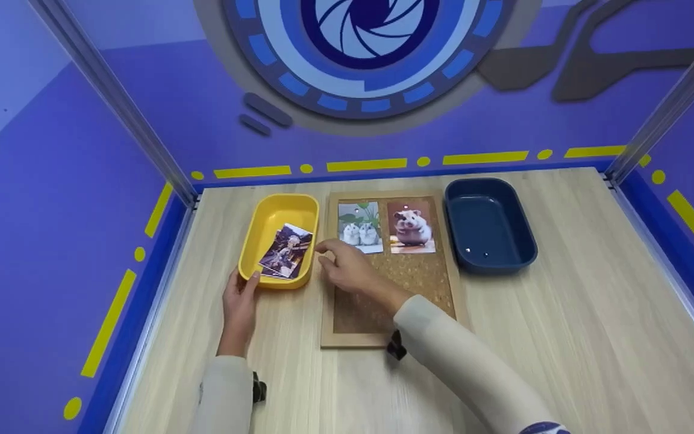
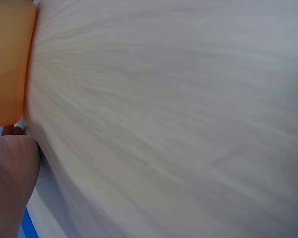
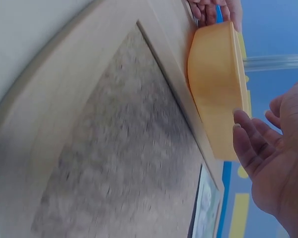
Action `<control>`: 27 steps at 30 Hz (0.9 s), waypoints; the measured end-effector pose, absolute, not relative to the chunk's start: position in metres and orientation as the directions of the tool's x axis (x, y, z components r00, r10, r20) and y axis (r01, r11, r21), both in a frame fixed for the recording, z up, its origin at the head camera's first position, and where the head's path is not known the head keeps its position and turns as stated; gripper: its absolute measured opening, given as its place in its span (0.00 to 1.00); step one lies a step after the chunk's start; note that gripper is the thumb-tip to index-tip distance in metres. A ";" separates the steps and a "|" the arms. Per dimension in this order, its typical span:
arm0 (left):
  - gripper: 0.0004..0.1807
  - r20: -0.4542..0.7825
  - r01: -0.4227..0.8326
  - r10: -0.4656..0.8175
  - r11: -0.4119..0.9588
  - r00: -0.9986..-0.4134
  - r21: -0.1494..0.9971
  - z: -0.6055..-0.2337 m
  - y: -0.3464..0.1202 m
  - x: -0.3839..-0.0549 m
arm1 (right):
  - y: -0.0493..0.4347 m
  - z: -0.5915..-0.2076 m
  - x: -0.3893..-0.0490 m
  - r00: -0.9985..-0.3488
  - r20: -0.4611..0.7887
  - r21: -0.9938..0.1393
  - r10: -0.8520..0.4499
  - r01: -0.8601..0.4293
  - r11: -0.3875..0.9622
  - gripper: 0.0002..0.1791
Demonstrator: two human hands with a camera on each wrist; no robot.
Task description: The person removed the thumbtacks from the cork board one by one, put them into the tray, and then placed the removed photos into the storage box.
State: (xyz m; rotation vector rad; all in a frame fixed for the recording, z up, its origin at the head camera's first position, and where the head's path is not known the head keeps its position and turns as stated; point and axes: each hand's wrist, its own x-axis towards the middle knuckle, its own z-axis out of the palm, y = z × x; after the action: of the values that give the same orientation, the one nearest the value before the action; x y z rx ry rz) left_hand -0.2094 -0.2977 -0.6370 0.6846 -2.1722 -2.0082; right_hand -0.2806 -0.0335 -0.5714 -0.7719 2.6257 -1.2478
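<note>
My left hand holds the near left corner of a yellow tray, its thumb over the rim. Inside that tray lie overlapping printed photos; the top one shows a figure against a dark scene. Beside the tray's right wall is my right hand, fingers loosely bent and holding nothing. In the right wrist view its fingertips are close to the yellow wall; contact cannot be told. Beneath the right hand lies a wood-framed cork board. Two hamster photos, a left one and a right one, are pinned along its top.
A dark blue tray stands right of the board, with a couple of small shiny pins in it. Pale wood tabletop runs around everything. Blue-purple panels and metal posts bound the back and sides.
</note>
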 end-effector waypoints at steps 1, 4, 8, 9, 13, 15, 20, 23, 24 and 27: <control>0.37 -0.224 -0.254 -0.392 0.026 -0.893 0.967 -0.637 -0.298 -0.209 | -0.029 -0.572 -0.281 -0.862 0.100 -0.759 -0.497 -0.389 0.522 0.18; 0.37 -0.228 -0.256 -0.390 0.022 -0.892 0.966 -0.637 -0.298 -0.208 | -0.015 -0.575 -0.282 -0.868 0.130 -0.775 -0.480 -0.391 0.497 0.17; 0.37 -0.232 -0.264 -0.385 0.033 -0.893 0.964 -0.636 -0.297 -0.208 | 0.008 -0.582 -0.283 -0.873 0.163 -0.795 -0.461 -0.393 0.463 0.15; 0.37 -0.235 -0.270 -0.385 0.039 -0.893 0.962 -0.635 -0.297 -0.208 | 0.015 -0.584 -0.282 -0.876 0.169 -0.795 -0.453 -0.392 0.462 0.14; 0.37 -0.244 -0.285 -0.383 0.053 -0.891 0.957 -0.635 -0.297 -0.209 | 0.045 -0.593 -0.279 -0.905 0.149 -0.811 -0.399 -0.342 0.475 0.15; 0.38 -0.253 -0.299 -0.385 0.064 -0.888 0.952 -0.634 -0.297 -0.209 | 0.061 -0.598 -0.278 -0.920 0.131 -0.831 -0.369 -0.305 0.466 0.15; 0.38 -0.245 -0.283 -0.385 0.045 -0.890 0.958 -0.633 -0.297 -0.208 | 0.097 -0.614 -0.272 -0.943 0.109 -0.871 -0.314 -0.243 0.428 0.14; 0.40 -0.232 -0.250 -0.379 -0.001 -0.896 0.968 -0.633 -0.297 -0.207 | 0.115 -0.618 -0.269 -0.958 0.093 -0.863 -0.272 -0.214 0.458 0.14; 0.40 -0.229 -0.239 -0.379 -0.021 -0.896 0.971 -0.633 -0.296 -0.206 | 0.119 -0.619 -0.268 -0.962 0.081 -0.861 -0.260 -0.199 0.468 0.14; 0.39 -0.225 -0.214 -0.385 -0.070 -0.895 0.974 -0.633 -0.293 -0.207 | 0.130 -0.619 -0.267 -0.972 0.068 -0.841 -0.226 -0.178 0.510 0.13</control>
State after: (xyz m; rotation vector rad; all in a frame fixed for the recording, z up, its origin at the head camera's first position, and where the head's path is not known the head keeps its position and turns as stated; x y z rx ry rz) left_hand -0.2068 -0.2932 -0.6328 0.6668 -2.0541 -2.1101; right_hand -0.2672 0.1297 -0.6188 -0.3594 2.6861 -1.4871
